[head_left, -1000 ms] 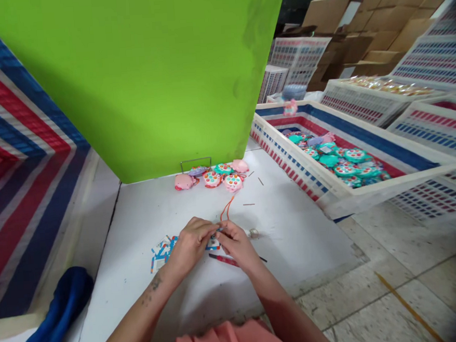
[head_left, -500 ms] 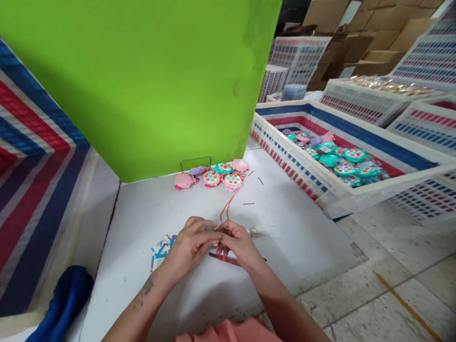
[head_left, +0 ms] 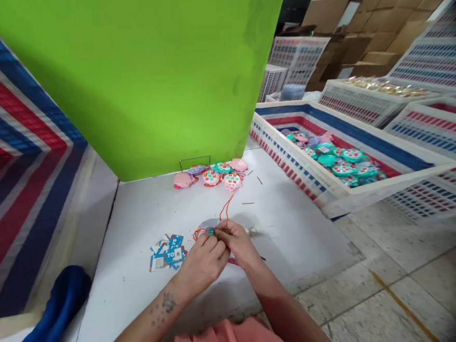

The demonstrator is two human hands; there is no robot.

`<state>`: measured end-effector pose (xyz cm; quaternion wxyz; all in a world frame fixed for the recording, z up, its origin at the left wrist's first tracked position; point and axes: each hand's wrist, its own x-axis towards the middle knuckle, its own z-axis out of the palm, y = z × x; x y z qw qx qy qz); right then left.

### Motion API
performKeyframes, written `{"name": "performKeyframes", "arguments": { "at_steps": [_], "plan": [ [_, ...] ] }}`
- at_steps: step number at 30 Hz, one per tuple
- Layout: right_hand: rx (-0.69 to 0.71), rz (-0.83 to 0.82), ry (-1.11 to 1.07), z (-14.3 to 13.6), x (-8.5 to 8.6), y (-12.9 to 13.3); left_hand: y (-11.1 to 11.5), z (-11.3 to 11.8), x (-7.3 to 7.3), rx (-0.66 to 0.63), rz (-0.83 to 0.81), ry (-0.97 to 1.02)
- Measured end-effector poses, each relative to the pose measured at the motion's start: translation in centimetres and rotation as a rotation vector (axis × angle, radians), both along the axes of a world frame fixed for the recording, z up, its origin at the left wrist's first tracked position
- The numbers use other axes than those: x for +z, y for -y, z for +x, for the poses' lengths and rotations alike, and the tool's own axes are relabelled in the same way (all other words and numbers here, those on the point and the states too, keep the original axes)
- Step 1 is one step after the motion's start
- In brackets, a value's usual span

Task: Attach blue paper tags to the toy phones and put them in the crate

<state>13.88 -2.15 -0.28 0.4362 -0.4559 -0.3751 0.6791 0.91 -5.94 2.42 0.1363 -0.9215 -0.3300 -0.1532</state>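
My left hand (head_left: 205,261) and my right hand (head_left: 237,241) meet over the white table, fingers closed in a pinch. Between and just beyond the fingertips are an orange cord (head_left: 198,232) and a small blue piece (head_left: 209,230), partly covered by the fingers. A pale lavender toy (head_left: 210,223) lies just behind them, mostly hidden. Its orange loop (head_left: 226,207) stretches away over the table. Left of my left hand lies a loose pile of blue and white printed tags (head_left: 169,254). Under my right hand shows part of a slim red tool (head_left: 233,261).
Several pink, teal and purple animal-shaped toys (head_left: 212,178) sit by the green panel (head_left: 159,82). To the right, a white crate (head_left: 323,198) holds many such toys. Thin brown sticks (head_left: 248,203) lie on the table (head_left: 295,239). Blue cloth (head_left: 53,318) hangs at left.
My left hand has turned over and drawn slightly nearer me, its fingers now curled. The orange cord and blue piece at the fingertips have come into view, and more of the tag pile shows.
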Motion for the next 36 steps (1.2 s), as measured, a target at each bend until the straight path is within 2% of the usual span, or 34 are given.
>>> {"name": "performKeyframes", "arguments": {
  "at_steps": [3,5,8,12,15,20,26,36],
  "plan": [
    [-0.008,0.012,0.005,0.0,-0.2,-0.1,0.1,0.0,0.0,-0.003,-0.017,0.02],
    [-0.011,0.031,0.007,0.1,-0.2,-0.1,0.1,0.0,0.0,0.011,-0.109,0.127],
    [-0.008,0.133,0.082,0.2,0.0,-0.2,0.0,-0.2,0.0,0.055,-0.42,0.514],
    [-0.094,0.418,0.363,0.3,0.4,-0.1,-0.6,-0.7,-0.1,0.248,-0.875,1.156],
    [-0.13,0.533,0.414,0.3,0.5,0.2,-1.0,-1.3,-0.1,0.359,-1.022,1.408],
    [-0.037,0.59,0.431,0.0,0.9,0.9,-1.1,-1.9,-0.4,0.408,-0.998,1.474],
    [-0.044,0.74,0.503,-0.2,2.0,1.2,-0.9,-2.2,-1.0,0.442,-0.963,1.472],
    [-0.02,0.768,0.561,-0.2,2.2,1.4,-0.7,-2.1,-0.6,0.439,-0.93,1.452]
  ]
}}
